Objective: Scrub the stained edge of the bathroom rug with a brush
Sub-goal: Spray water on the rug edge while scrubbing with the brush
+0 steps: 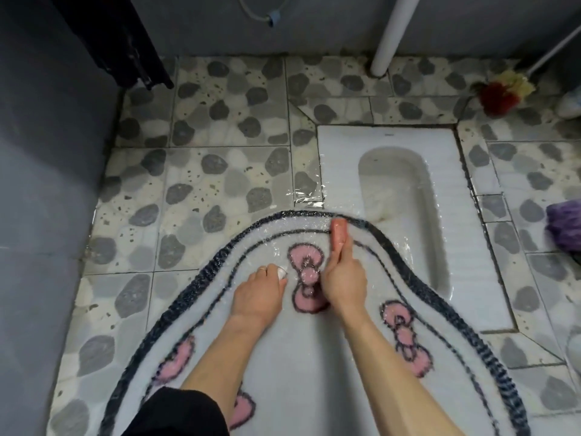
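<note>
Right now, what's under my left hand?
The left hand rests on the rug; a small white object peeks out by its curled fingers. The hand covers the rest of it.

The rug [298,357] is soft cloth with a thick, shaggy pile; toward its far edge the pile is wet and it shines. The brush [339,229] looks like smooth pink plastic, but it is blurred. The small white object [282,272] in the left hand [257,297] looks smooth. The floor tiles [201,174] have a pebble pattern and a rather matt face, glossy only where water lies beside the rug. The squat toilet [345,143] is white glazed ceramic, shiny. The pipe [391,29] seems to be smooth white plastic. The broom head [503,89] has rough red and yellow bristles.
</note>
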A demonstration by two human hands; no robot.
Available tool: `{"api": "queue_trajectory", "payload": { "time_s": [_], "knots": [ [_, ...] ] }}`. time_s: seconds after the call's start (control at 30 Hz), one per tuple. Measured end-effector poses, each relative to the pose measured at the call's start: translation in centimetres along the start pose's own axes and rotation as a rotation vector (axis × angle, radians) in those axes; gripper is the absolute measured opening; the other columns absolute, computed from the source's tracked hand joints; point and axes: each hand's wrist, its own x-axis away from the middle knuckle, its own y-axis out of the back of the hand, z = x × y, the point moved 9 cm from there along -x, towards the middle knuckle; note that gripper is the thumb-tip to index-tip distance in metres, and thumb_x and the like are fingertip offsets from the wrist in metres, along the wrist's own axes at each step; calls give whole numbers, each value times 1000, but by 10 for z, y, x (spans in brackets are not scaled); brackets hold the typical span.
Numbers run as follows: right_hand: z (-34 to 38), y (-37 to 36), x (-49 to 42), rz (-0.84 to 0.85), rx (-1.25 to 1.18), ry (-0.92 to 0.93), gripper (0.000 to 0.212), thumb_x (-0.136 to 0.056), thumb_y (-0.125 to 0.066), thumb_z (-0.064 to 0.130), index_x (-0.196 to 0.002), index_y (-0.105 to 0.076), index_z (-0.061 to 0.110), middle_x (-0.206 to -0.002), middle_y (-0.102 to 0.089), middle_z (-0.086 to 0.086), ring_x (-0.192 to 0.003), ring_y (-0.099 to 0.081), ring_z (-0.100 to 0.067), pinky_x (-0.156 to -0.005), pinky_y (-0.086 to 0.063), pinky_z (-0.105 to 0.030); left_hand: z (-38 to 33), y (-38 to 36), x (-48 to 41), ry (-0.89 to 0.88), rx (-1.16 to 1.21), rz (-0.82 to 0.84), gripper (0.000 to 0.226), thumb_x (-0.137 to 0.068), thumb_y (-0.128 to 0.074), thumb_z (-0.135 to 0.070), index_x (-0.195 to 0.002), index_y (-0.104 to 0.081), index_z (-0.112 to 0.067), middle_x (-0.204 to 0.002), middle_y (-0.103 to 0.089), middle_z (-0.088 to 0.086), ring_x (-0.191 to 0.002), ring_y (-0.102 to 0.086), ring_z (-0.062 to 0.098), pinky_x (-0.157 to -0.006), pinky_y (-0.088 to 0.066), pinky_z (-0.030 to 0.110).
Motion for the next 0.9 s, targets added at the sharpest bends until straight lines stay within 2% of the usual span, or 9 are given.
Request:
{"api": "queue_trajectory", "payload": {
  "time_s": [0.13, 0.27, 0.33, 0.43, 0.47, 0.53, 0.63, 0.77, 0.9],
  "knots": [
    [45, -38, 41, 164, 180, 364, 56, -105, -28, 44, -158, -9, 36, -113, -56, -16, -90, -62, -35, -79, -48, -42, 9, 0, -3, 34, 120, 74, 39, -106, -35, -41, -132, -44, -13, -129, -57, 14, -116, -55, 32, -96, -44, 40],
    [5, 30, -36, -38, 55, 4, 56, -108, -25, 41, -159, -13, 24, -97, -62, -11, -63, -49, -13, -57, -41, -26, 54, 14, 10, 155, 199, -5, 35, -108, -30, -37, -132, -42, -13, -125, -54, 13, -107, -58, 30, -89, -47, 41],
    [18, 16, -22, -44, -25, -119, 57, -108, -31, 34, -160, -13, 21, -98, -62, -12, -66, -49, -18, -59, -40, -25, 85, 19, 21, 244, 171, -29, 35, -109, -27, -37, -131, -40, -13, -127, -50, 14, -106, -58, 33, -85, -44, 42],
    [105, -55, 39, 183, -28, 252, 55, -108, -27, 37, -159, -7, 30, -95, -54, -8, -64, -57, -23, -53, -42, -27, 109, 14, 26, 319, 223, 10, 32, -108, -31, -37, -128, -38, -12, -130, -48, 17, -111, -56, 38, -89, -43, 43],
    [125, -74, 58, 286, 53, 392, 54, -108, -25, 40, -158, -6, 33, -95, -51, -7, -71, -61, -29, -59, -47, -32, 111, 15, 23, 311, 252, 17, 31, -108, -33, -36, -128, -38, -13, -132, -48, 17, -113, -55, 38, -91, -44, 44],
    [131, -77, 48, 307, 242, 553, 54, -108, -25, 43, -158, -6, 34, -99, -53, -11, -78, -60, -32, -69, -50, -41, 115, 12, 23, 306, 314, 45, 30, -107, -36, -36, -130, -38, -17, -137, -47, 18, -118, -53, 37, -98, -45, 47],
    [72, -14, -25, 88, 248, 338, 61, -105, -39, 33, -156, -7, 40, -102, -63, -7, -69, -60, -28, -63, -53, -42, 113, 9, 23, 297, 364, 80, 33, -107, -35, -39, -136, -36, -22, -150, -36, 17, -129, -48, 38, -106, -41, 51],
    [-5, 38, -57, -81, 79, -40, 50, -106, -30, 35, -153, -23, 19, -108, -66, -24, -81, -58, -35, -76, -51, -45, 105, 9, 22, 329, 334, 82, 33, -107, -35, -40, -137, -33, -27, -155, -28, 14, -129, -48, 38, -110, -35, 59],
    [66, -36, 12, 32, -75, 173, 57, -107, -32, 34, -160, -13, 26, -99, -64, -17, -66, -50, -22, -62, -39, -31, 108, 6, 15, 358, 341, 124, 37, -106, -37, -43, -138, -33, -25, -155, -29, 15, -132, -46, 40, -109, -36, 58]
  ]
}}
